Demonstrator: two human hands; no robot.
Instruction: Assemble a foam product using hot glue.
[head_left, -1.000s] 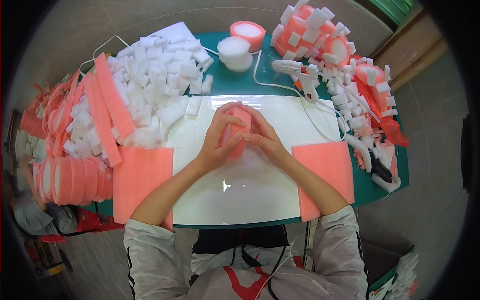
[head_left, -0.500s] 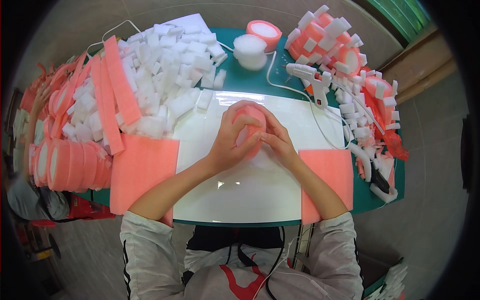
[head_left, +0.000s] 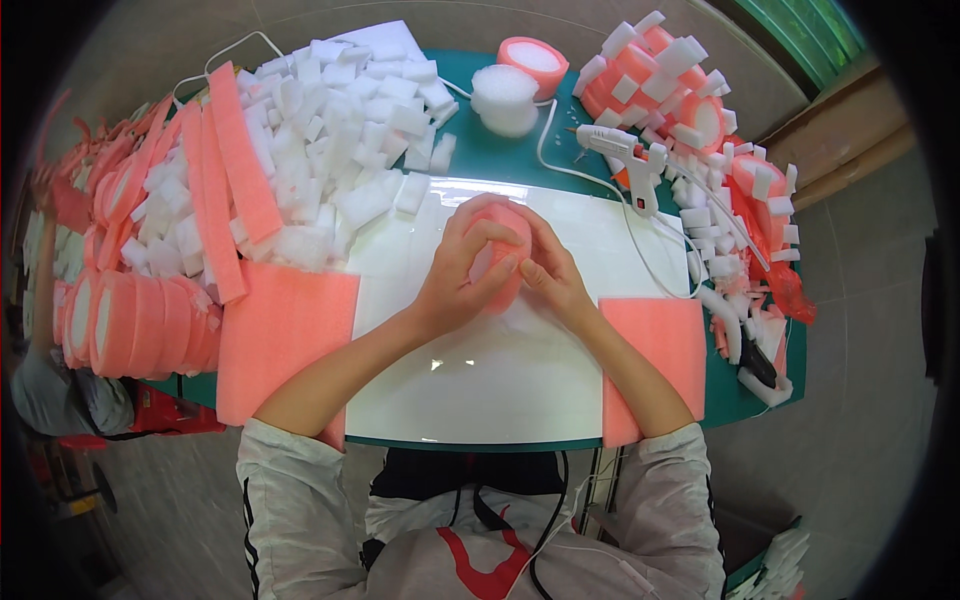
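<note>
Both hands wrap a pink foam roll (head_left: 497, 252) over the white board (head_left: 560, 350) in the middle of the table. My left hand (head_left: 460, 275) covers the roll's left side, fingers curled over its top. Against the right side presses my right hand (head_left: 552, 275), thumb on the pink strip. Much of the roll is hidden under the fingers.
White foam blocks (head_left: 345, 150) are heaped at back left beside long pink strips (head_left: 240, 170). Pink foam sheets (head_left: 285, 335) (head_left: 655, 345) lie at both board ends. A white glue gun (head_left: 625, 155) and finished pink rolls (head_left: 690, 110) sit at right; stacked rolls (head_left: 130, 320) at left.
The view has shifted, so the table sits a little differently in frame. My hands stay closed around the pink roll, with the fingers slightly rearranged on it.
</note>
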